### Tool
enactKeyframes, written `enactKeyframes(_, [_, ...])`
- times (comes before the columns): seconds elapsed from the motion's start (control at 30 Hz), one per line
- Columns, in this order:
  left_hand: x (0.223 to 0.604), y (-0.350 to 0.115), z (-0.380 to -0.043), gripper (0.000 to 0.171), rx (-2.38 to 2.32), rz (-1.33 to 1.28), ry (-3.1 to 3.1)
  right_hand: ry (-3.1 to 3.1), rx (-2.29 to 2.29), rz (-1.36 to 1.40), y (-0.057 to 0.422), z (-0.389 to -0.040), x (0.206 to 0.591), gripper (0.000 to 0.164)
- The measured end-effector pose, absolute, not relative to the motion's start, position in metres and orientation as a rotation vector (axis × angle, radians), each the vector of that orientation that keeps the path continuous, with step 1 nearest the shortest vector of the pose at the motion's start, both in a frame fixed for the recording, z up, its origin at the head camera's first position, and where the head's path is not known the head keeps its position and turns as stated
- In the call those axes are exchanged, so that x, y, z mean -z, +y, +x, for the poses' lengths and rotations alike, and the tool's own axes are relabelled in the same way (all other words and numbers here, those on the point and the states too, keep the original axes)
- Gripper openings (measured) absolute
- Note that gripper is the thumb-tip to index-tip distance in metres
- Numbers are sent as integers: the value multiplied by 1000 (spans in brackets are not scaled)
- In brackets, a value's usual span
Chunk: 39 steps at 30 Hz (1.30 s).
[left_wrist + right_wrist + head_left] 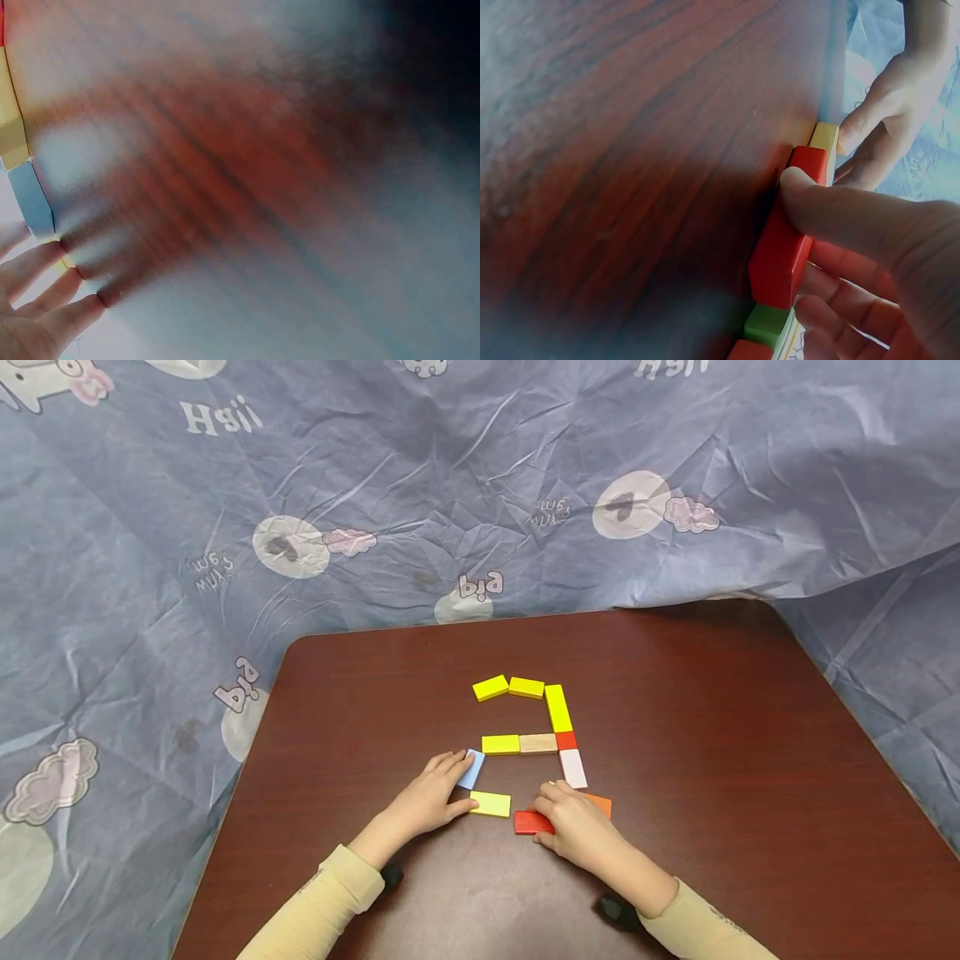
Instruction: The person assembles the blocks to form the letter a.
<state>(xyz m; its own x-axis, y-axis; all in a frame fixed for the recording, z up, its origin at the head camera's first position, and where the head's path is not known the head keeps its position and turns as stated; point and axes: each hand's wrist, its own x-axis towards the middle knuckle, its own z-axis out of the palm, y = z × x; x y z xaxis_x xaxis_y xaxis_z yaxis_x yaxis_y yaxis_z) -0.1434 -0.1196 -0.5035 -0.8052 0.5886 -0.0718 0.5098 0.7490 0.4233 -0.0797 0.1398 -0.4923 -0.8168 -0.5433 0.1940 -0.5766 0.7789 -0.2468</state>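
Observation:
My left hand (422, 799) lies at the left end of the blocks, fingers extended over a blue block (472, 772). Its thumb touches the near left corner of a pale yellow block (492, 805). With thumb and fingers, my right hand (581, 827) pinches a red block (529, 823) that lies flat, a small gap right of the pale yellow one. In the right wrist view the thumb presses on the red block's side, and a green block (765, 324) adjoins its end. An orange block (601, 805) is partly hidden behind the right hand.
A pinkish-white block (573, 769), a small red block (566, 741) and a long yellow block (558, 708) line up on the right. A plain wood block (538, 743) and yellow block (500, 745) branch left. Two yellow blocks (527, 687) lie farthest back on the brown table (360, 693).

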Motion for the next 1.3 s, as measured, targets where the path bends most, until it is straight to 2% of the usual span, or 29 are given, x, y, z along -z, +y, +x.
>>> enactKeyframes(0.23, [502,-119,-143,74,-581,872,2742,-2815,-473,902,138,-82,494,30])
enactKeyframes(0.5, [500,-119,-142,74,-580,870,2741,-2854,-625,793,140,-82,486,43])
enactKeyframes(0.8, [500,-119,-140,73,-585,868,2738,-2940,-753,560,181,-117,466,34])
enactKeyframes(1.0, [506,-120,-138,73,-557,873,2755,-3110,-784,540,201,-137,472,48])
enactKeyframes(1.3, [503,-119,-140,73,-560,869,2763,-3229,-806,533,206,-154,483,66])
